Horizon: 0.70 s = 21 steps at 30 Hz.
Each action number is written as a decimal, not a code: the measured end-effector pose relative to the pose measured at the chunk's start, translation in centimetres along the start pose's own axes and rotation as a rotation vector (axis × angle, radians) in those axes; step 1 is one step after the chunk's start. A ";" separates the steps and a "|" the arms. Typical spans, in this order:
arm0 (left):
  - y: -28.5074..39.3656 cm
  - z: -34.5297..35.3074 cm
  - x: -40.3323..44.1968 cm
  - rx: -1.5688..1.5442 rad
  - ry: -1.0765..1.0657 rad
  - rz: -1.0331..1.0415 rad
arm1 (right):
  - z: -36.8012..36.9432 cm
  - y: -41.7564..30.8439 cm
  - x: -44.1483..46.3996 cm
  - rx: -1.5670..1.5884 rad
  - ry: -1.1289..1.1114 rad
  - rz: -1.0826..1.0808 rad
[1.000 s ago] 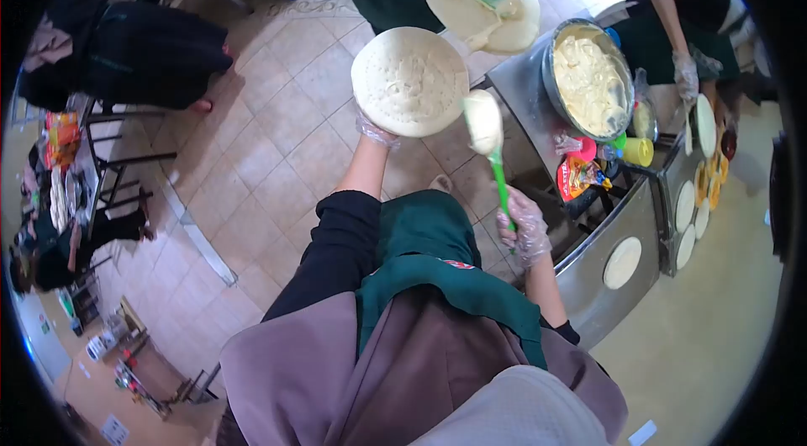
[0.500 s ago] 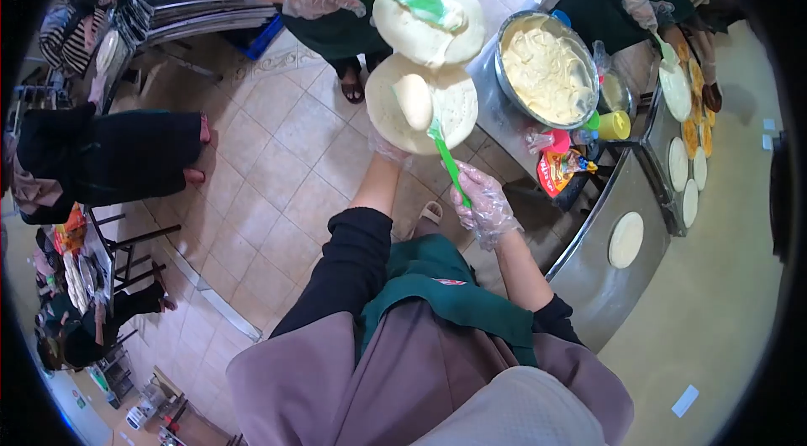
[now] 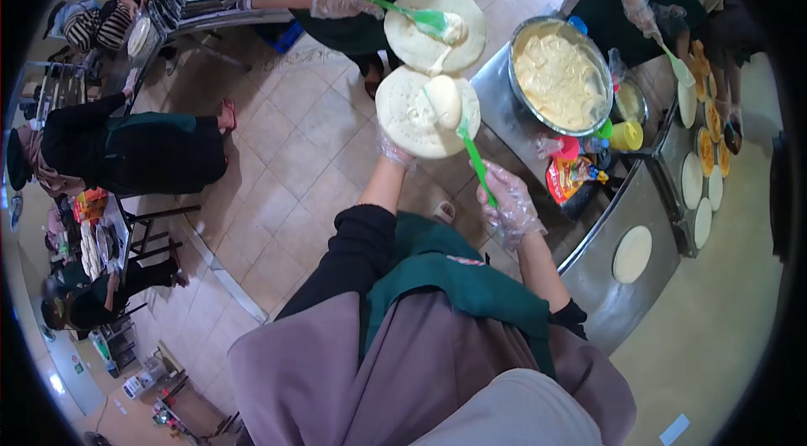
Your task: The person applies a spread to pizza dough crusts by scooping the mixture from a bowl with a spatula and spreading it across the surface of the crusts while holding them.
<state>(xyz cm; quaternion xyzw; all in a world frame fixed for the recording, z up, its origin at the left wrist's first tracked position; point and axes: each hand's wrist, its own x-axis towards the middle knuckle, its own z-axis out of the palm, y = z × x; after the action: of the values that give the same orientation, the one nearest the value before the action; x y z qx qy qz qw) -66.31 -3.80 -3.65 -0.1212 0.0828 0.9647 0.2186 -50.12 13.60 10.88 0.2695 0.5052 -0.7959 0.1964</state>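
My left hand [image 3: 395,152], in a clear plastic glove, holds up a pale round flatbread [image 3: 399,122] from below and is mostly hidden by it. My right hand [image 3: 511,204], also gloved, is closed around the handle of a green spatula [image 3: 477,167]. Its blade, coated with pale cream [image 3: 443,100], lies over the right part of the flatbread. Just beyond, touching or nearly touching mine, is another person's flatbread [image 3: 403,44]; that person's gloved hand [image 3: 340,2] works it with a second green spatula [image 3: 429,21].
A metal bowl [image 3: 603,114] of cream stands on a table to the right, beside a yellow cup [image 3: 626,136] and a red packet [image 3: 567,179]. A flatbread round [image 3: 632,254] lies on a metal surface. A co-worker [image 3: 639,13] spreads at far right; another person [image 3: 151,143] stands left.
My spatula has shifted rightward across the flatbread, and a smear of cream shows left of its blade. The whole view has shifted slightly. Both hands keep their hold.
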 end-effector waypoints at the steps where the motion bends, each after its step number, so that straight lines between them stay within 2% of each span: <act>1: -0.1 -0.6 0.1 -0.002 0.017 -0.003 | -0.3 0.2 -0.1 -0.005 0.005 -0.024; 10: -0.7 -2.5 0.6 0.030 0.109 -0.152 | 0.3 2.4 -2.2 0.092 0.191 -0.047; 13: -0.6 -2.5 0.3 -0.007 0.039 -0.200 | 0.6 3.1 -2.7 0.139 0.206 -0.040; 21: -1.6 -1.1 -0.2 -0.032 0.036 -0.339 | 1.6 3.8 -4.5 0.185 0.245 -0.061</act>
<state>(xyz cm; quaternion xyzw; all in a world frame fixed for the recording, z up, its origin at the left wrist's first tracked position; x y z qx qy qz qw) -65.26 -2.71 -4.83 -0.1540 0.0498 0.9129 0.3748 -44.74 10.78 11.58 0.3659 0.4580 -0.8059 0.0832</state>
